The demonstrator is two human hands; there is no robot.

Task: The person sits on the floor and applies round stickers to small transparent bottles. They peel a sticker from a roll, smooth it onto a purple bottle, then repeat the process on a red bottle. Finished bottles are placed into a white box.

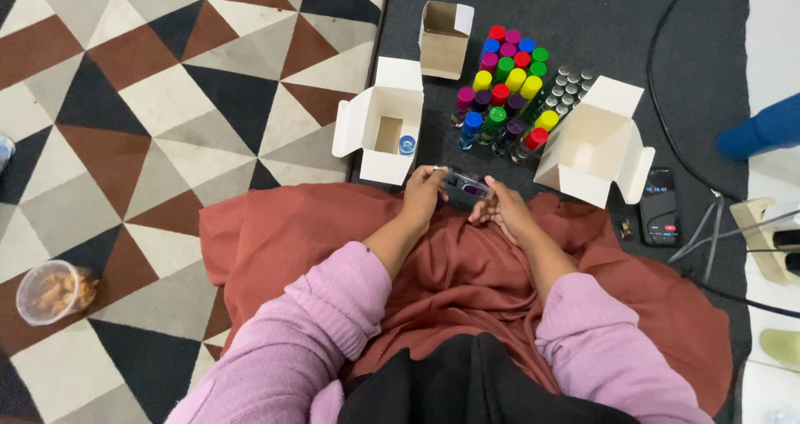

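Both of my hands meet over my lap and grip one small bottle with a purple cap [463, 182], held sideways. My left hand [423, 192] holds its left end, my right hand [500, 207] its right end. Just beyond them stands a cluster of small bottles with coloured caps [506, 86] on a dark mat. To the left, an open white box [383, 122] holds one blue-capped bottle [407, 145]. A larger open white box [596, 143] sits to the right, and a small brown open box [444, 39] stands farther back.
A phone [658, 206] lies on the dark mat at right, near cables and a power strip [767, 240]. A clear tub of snacks [52, 291] sits on the patterned floor at left. A rust-coloured cloth [275, 232] covers my lap. Several uncapped silver-topped vials [567, 86] stand beside the cluster.
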